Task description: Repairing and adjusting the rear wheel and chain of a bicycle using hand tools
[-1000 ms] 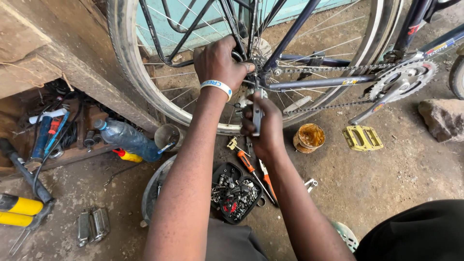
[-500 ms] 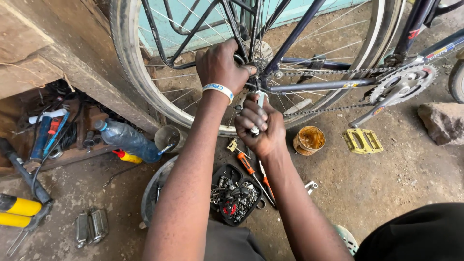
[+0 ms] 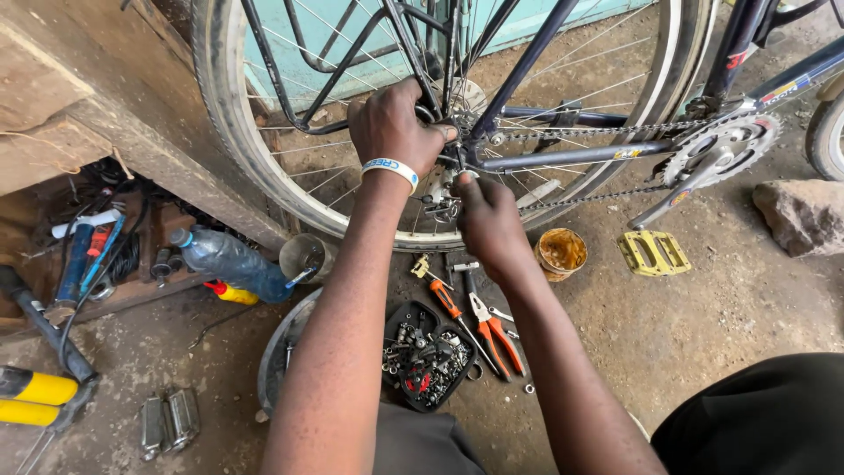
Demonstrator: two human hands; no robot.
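1. My left hand is clenched around the rear wheel hub, upper centre.
2. My right hand, just below, grips something hidden.
3. Fingers could slip into the chain or spokes.

Clear plastic bottle lies at left; round yellow-brown tin under the wheel.

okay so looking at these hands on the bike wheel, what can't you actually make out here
Head view only:
- Wheel hub: mostly covered by the left hand.
- Right hand: its fingers curl under, so whether it holds a tool cannot be told.
- Black tray: its small parts are too tiny to identify.
- Yellow-handled tool: cut off by the left edge.
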